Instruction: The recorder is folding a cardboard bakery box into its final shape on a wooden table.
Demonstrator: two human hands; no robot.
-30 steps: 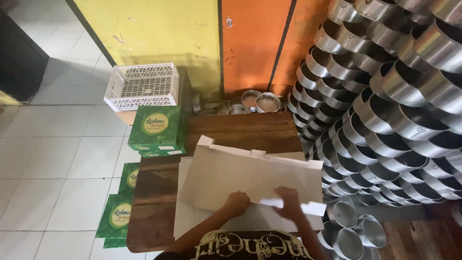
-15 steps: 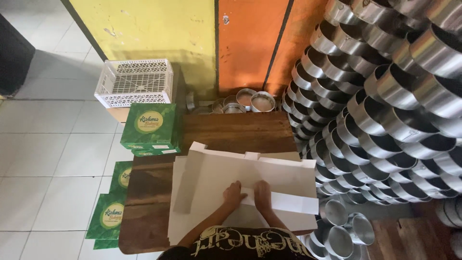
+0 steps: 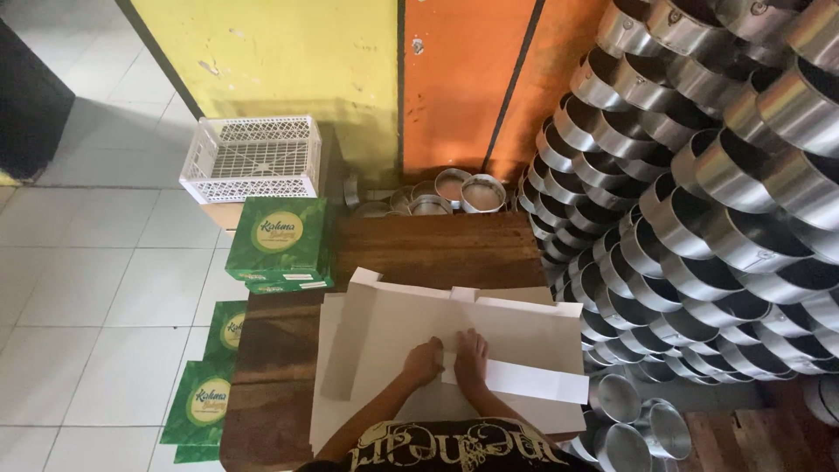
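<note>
Head | left hand (image 3: pixel 425 362), right hand (image 3: pixel 472 357) flat on smooth cardboard sheet (image 3: pixel 454 328)

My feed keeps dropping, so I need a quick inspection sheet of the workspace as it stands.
Surface: dark wooden table, far end bare.
Job's things: flat unfolded cardboard sheet, pale, flaps raised along its far edge.
Clutter: stack of green boxes at the table's left corner; more green boxes on the floor.
Hands: left hand and right hand side by side, pressing on the sheet.
Cables: nothing seen.
Surroundings: white plastic crate, wall of stacked metal tins, yellow and orange wall panels, tiled floor.
</note>
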